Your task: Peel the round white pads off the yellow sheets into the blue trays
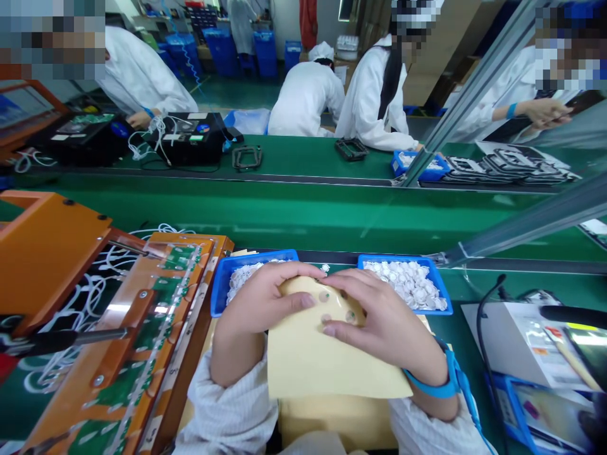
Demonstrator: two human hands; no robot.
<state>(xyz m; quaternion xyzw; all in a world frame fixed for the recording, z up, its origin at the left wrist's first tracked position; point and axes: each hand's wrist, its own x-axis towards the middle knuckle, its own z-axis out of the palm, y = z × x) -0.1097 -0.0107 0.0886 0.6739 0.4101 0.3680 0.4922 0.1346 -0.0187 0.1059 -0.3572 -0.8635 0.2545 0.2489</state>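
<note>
A pale yellow backing sheet (313, 360) is held up in front of me by both hands. My left hand (263, 300) grips its upper left corner, thumb pressed on the sheet's face. My right hand (379, 316) curls over the upper right part, fingers bent near a few small round stickers (324, 296) on the sheet. A blue wrist strap (443, 379) rings my right wrist. More yellow sheets (336, 420) lie below on my lap.
Two blue trays of small white round parts (408, 284) (222, 281) sit just behind my hands. An orange fixture with green circuit boards (142, 341) stands left. A green conveyor (303, 215) runs across; several people in white coats work beyond it. Papers and a cable lie right.
</note>
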